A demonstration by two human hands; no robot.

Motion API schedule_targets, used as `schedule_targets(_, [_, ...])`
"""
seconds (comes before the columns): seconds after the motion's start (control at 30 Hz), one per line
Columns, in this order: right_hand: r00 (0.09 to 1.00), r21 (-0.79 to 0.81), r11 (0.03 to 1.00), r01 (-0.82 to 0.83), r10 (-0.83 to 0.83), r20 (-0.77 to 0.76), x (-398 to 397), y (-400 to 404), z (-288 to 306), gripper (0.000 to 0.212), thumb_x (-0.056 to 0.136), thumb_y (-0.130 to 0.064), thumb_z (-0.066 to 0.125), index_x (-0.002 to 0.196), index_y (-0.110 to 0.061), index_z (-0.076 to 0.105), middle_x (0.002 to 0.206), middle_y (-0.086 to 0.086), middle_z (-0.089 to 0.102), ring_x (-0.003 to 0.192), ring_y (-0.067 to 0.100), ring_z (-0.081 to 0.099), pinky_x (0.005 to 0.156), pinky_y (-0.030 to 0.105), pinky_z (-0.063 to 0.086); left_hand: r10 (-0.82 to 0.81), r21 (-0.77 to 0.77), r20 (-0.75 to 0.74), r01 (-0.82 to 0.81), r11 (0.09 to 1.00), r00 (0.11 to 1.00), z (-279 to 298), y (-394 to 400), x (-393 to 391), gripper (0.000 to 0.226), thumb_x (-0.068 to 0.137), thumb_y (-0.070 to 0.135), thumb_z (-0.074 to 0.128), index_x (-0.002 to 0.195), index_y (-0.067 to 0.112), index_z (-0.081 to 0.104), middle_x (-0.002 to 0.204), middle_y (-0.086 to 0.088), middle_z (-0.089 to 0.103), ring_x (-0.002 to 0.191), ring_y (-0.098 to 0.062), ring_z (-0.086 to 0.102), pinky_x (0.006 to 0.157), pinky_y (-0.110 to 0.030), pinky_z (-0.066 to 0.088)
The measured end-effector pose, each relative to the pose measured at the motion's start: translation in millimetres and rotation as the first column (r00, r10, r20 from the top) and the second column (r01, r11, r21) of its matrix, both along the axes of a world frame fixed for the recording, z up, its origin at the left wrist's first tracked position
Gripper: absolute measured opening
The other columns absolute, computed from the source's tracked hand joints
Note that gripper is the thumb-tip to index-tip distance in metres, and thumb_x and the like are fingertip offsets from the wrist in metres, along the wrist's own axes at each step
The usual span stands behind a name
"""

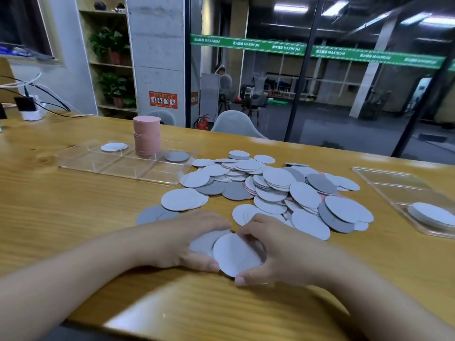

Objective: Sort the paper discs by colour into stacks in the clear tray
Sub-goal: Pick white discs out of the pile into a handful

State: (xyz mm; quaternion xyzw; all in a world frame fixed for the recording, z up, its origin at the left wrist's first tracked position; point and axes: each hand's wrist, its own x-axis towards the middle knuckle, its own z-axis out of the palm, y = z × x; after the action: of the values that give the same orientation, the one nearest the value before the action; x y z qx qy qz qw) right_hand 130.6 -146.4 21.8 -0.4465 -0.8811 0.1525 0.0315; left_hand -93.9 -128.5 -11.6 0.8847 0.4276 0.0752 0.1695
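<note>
Both forearms reach in from the near edge of the wooden table (73, 205) and meet just in front of the loose pile of discs (278, 190). The left hand (189, 239) lies palm-down, fingers curled round the far and left side of a small handful of discs (234, 254), its thumb pressed along the near edge. The right hand (278, 252) cups the same handful from the right, fingertips at the top rim and thumb pinching the bottom rim of the uppermost white disc, which overlaps a grey one. Both hands hold this bunch closely, just above or on the tabletop; which cannot be told. Well beyond, to the left, the clear tray (118, 168) holds a tall pink stack (147, 135), a white disc (114, 146) and a grey disc (176, 156) in separate compartments. A second clear tray (394, 183) at right holds white discs.
</note>
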Motion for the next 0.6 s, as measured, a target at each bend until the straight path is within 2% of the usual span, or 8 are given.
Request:
schedule_targets(0.1, [0.997, 0.059, 0.996, 0.073, -0.073, -0.002, 8, 5, 2, 0.068, 0.067, -0.062, 0.069, 0.124, -0.037, 0.041, 0.114, -0.019, 0.038, 0.108, 0.003, 0.042, 0.09, 0.028, 0.042, 0.001, 0.073, 0.066, -0.006, 0.997, 0.998, -1, 9, 12, 0.062, 0.083, 0.049, 0.063, 0.136, 0.041, 0.031, 0.124, 0.025, 0.034, 0.115, 0.015, 0.022, 0.094, 0.001, 0.015])
schedule_targets(0.2, [0.991, 0.043, 0.991, 0.126, -0.124, -0.044, 19, 12, 4, 0.065, 0.067, -0.057, 0.072, 0.12, -0.035, 0.041, 0.114, -0.019, 0.039, 0.106, 0.003, 0.044, 0.088, 0.024, 0.042, 0.051, 0.081, 0.121, -0.061, 0.995, 0.991, -3, 19, 23, 0.063, 0.077, 0.054, 0.067, 0.128, 0.05, 0.029, 0.119, 0.027, 0.035, 0.115, 0.013, 0.025, 0.099, -0.012, 0.024])
schedule_targets(0.3, [0.971, 0.019, 0.983, 0.181, -0.176, -0.162, 28, 22, 1, 0.05, 0.069, -0.048, 0.073, 0.105, -0.038, 0.041, 0.102, -0.023, 0.042, 0.092, -0.001, 0.047, 0.073, 0.018, 0.041, 0.082, 0.045, 0.131, -0.089, 0.995, 0.988, 5, 27, 35, 0.07, 0.07, 0.057, 0.071, 0.128, 0.047, 0.032, 0.115, 0.022, 0.033, 0.116, 0.005, 0.033, 0.1, -0.022, 0.032])
schedule_targets(0.4, [0.934, -0.026, 0.969, 0.247, -0.246, -0.258, 36, 31, -2, 0.041, 0.069, -0.046, 0.074, 0.093, -0.04, 0.042, 0.093, -0.019, 0.048, 0.08, 0.0, 0.05, 0.063, 0.018, 0.04, 0.158, -0.024, 0.029, -0.157, 0.987, 0.987, 19, 35, 46, 0.072, 0.07, 0.053, 0.074, 0.129, 0.038, 0.037, 0.113, 0.016, 0.029, 0.11, -0.007, 0.042, 0.09, -0.027, 0.038])
schedule_targets(0.5, [0.919, -0.072, 0.969, 0.236, -0.247, -0.308, 38, 37, -7, 0.036, 0.072, -0.04, 0.075, 0.092, -0.036, 0.045, 0.093, -0.015, 0.053, 0.081, 0.004, 0.052, 0.068, 0.022, 0.045, 0.21, -0.12, -0.153, -0.23, 0.966, 0.965, 35, 45, 57, 0.067, 0.069, 0.053, 0.075, 0.123, 0.033, 0.041, 0.112, 0.009, 0.029, 0.104, -0.017, 0.045, 0.079, -0.03, 0.039])
schedule_targets(0.53, [0.909, -0.075, 0.97, 0.231, -0.242, -0.338, 38, 38, -7, 0.033, 0.074, -0.037, 0.075, 0.091, -0.035, 0.046, 0.092, -0.014, 0.054, 0.08, 0.005, 0.052, 0.071, 0.024, 0.046, 0.216, -0.129, -0.166, -0.238, 0.963, 0.962, 38, 48, 60, 0.064, 0.069, 0.051, 0.076, 0.121, 0.032, 0.042, 0.112, 0.009, 0.031, 0.104, -0.017, 0.045, 0.079, -0.03, 0.039])
schedule_targets(0.6, [0.886, -0.052, 0.968, 0.247, -0.248, -0.392, 39, 41, -8, 0.027, 0.079, -0.031, 0.073, 0.089, -0.033, 0.048, 0.089, -0.013, 0.055, 0.078, 0.004, 0.05, 0.071, 0.023, 0.045, 0.23, -0.095, -0.078, -0.237, 0.967, 0.97, 39, 52, 60, 0.05, 0.075, 0.045, 0.073, 0.113, 0.031, 0.044, 0.107, 0.012, 0.038, 0.099, -0.012, 0.044, 0.072, -0.02, 0.038])
